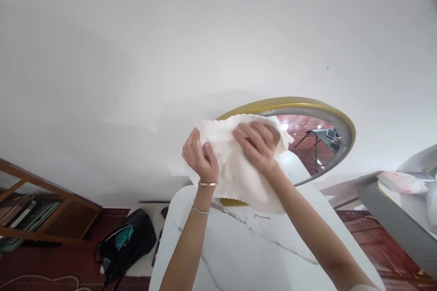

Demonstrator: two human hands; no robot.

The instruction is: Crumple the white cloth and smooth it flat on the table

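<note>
A thin white cloth (235,170) with wavy edges hangs spread in front of an oval mirror (348,129) with a gold and silver rim. My left hand (201,157) pinches the cloth at its left side, thumb and fingers closed. Over the cloth's upper right part lies my right hand (259,143), its fingers bent and gripping the fabric against the mirror side. The cloth hides much of the mirror's left half. Below it, a gold piece (234,202) shows on the white marbled table (252,250).
A white wall (170,32) rises behind the table. On the left are a wooden shelf (51,191) and a black bag (128,245) by the floor. To the right stands a grey rounded piece of furniture (396,223) with a white and pink packet (403,183) on top.
</note>
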